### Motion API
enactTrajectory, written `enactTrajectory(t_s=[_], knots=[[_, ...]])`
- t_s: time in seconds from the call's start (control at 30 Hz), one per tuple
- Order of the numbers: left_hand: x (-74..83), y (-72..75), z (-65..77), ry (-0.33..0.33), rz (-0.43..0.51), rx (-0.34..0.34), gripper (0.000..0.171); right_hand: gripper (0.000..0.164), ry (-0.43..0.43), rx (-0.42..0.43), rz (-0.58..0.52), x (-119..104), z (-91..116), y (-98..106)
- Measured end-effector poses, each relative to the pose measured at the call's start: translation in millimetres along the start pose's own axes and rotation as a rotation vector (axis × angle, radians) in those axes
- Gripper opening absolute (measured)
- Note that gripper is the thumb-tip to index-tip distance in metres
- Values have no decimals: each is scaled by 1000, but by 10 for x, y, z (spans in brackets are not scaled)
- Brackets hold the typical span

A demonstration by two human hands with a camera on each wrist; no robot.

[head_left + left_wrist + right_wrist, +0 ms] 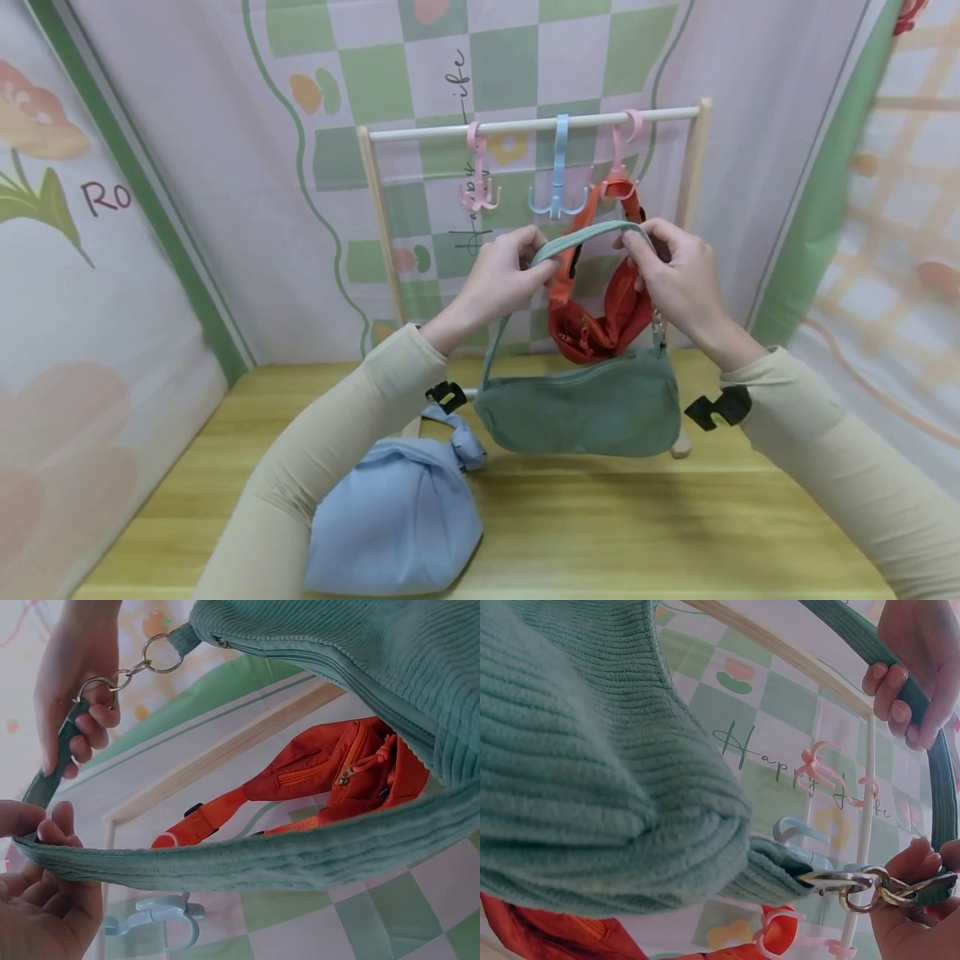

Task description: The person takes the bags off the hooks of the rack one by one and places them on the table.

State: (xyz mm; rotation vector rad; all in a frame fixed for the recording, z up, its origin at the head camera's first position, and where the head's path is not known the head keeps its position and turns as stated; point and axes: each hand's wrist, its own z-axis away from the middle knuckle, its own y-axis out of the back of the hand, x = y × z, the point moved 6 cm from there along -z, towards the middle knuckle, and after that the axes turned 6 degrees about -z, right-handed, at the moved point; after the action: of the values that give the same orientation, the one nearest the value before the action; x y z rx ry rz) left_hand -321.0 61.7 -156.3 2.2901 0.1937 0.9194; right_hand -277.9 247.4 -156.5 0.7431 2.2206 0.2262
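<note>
A green corduroy shoulder bag (581, 408) hangs by its strap (225, 862) from both hands, in front of a small rack. My left hand (506, 271) pinches the strap left of its top. On the other side, my right hand (678, 271) grips the strap near the metal rings (862, 889) that link it to the bag. Behind the bag an orange-red waist bag (600, 325) dangles from the right pink hook (618, 158). Between that hook and the left pink hook (478, 171), a blue hook (558, 171) hangs with nothing on it.
The rack's white rail (525, 125) runs between wooden posts (693, 162). A light blue bag (393, 517) with a knotted handle lies on the wooden table (637, 533), beneath my left forearm. Patterned curtains (187, 83) surround the table at the back and sides.
</note>
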Motion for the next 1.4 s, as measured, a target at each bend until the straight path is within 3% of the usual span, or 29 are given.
enactTrajectory(t_s=[0.23, 0.4, 0.73, 0.93, 1.17, 1.4], knots=[[-43, 19, 40, 7, 43, -3, 8, 25, -3, -28, -21, 42, 36, 10], [-95, 67, 66, 33, 51, 35, 11, 25, -38, -81, -53, 70, 57, -7], [-181, 158, 121, 53, 70, 105, 15, 29, -193, -192, -157, 146, 80, -44], [-49, 244, 242, 118, 84, 99, 14, 32, -269, -224, -154, 209, 108, -39], [-345, 205, 198, 111, 95, 118, 15, 36, -320, -234, -169, 296, 139, -10], [-404, 240, 240, 123, 132, 122, 15, 35, -346, -234, -186, 335, 154, 27]])
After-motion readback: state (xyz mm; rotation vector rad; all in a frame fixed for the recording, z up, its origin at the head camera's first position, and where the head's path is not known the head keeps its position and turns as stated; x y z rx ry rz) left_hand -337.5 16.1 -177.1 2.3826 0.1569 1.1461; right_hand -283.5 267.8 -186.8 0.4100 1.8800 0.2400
